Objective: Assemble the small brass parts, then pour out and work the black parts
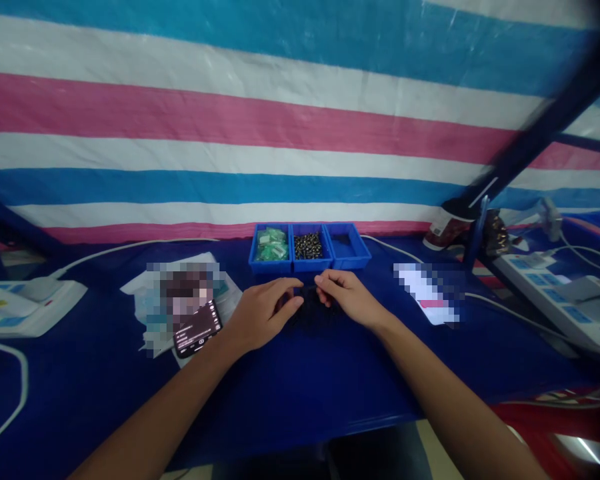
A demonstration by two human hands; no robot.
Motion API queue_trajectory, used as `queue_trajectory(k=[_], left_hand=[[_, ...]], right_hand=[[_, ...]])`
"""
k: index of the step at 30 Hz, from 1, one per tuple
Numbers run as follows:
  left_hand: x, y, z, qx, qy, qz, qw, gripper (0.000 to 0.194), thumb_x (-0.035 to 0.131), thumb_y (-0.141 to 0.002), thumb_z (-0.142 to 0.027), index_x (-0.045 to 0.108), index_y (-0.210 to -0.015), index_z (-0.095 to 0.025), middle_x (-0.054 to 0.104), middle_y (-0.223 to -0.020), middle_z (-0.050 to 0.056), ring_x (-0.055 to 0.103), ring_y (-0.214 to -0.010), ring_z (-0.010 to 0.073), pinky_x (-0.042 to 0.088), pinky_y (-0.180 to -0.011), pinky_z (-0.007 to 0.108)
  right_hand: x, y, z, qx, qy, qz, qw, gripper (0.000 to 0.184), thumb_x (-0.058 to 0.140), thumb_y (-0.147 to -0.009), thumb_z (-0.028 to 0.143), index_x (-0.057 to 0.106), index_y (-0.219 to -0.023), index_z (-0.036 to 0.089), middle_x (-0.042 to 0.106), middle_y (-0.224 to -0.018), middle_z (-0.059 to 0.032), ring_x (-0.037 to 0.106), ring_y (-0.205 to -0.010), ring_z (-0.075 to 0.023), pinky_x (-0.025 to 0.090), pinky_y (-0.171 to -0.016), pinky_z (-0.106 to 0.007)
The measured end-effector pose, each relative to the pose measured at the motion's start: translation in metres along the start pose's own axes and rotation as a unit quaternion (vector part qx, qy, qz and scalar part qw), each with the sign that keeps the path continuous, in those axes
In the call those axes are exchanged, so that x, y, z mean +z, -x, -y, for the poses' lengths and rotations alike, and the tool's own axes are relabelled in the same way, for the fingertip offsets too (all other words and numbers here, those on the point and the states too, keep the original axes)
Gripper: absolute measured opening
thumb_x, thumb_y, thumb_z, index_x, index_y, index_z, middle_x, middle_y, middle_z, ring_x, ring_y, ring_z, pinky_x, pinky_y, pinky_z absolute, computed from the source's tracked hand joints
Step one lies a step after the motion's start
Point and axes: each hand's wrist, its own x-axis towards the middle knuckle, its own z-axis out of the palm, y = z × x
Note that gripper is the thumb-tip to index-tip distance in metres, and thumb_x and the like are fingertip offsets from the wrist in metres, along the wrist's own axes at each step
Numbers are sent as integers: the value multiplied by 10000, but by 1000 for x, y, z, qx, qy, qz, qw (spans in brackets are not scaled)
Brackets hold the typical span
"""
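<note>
Both my hands rest on a blue table (300, 387), close together over a dark heap of small black parts (310, 313). My left hand (263, 317) lies curled at the heap's left side, its fingertips touching the parts. My right hand (347, 297) sits at the heap's right side with fingers pinched on something too small to make out. Just beyond the hands stand three joined blue bins (307, 248): the left holds green pieces (272, 244), the middle holds dark metal bits (308, 246), the right looks empty.
A phone (197, 328) lies on papers left of my hands. White power strips sit at far left (20, 303) and far right (555, 290), with white cables across the table. A striped tarp wall (280, 120) backs the table. A cup (447, 227) stands at right.
</note>
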Motion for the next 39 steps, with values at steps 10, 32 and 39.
queue_trajectory(k=[10,32,39], left_hand=[[2,-1,5,5,-32,2,999,199,486,-962,-304,650,-1024,-211,666,-810,-3,593,-653,120,446,-643,270],[7,-2,6,-2,-21,40,999,186,486,-960,-289,645,-1028,-219,675,-883,-3,602,-726,126,449,-685,281],[7,-2,4,-8,-23,66,998,190,483,-958,-290,644,-1024,-215,676,-901,2,612,-754,132,456,-690,274]], right_hand=[[-20,-7,-2,50,-247,-192,949,377,718,-759,514,519,-880,218,532,-649,49,441,-470,-77,308,-471,-231],[-48,-3,-33,-39,432,15,901,153,632,-849,259,730,-962,225,686,-906,-51,635,-811,-184,455,-761,-324],[-47,0,-28,-37,420,36,906,217,632,-849,277,733,-1038,246,686,-935,-49,631,-828,-190,455,-750,-324]])
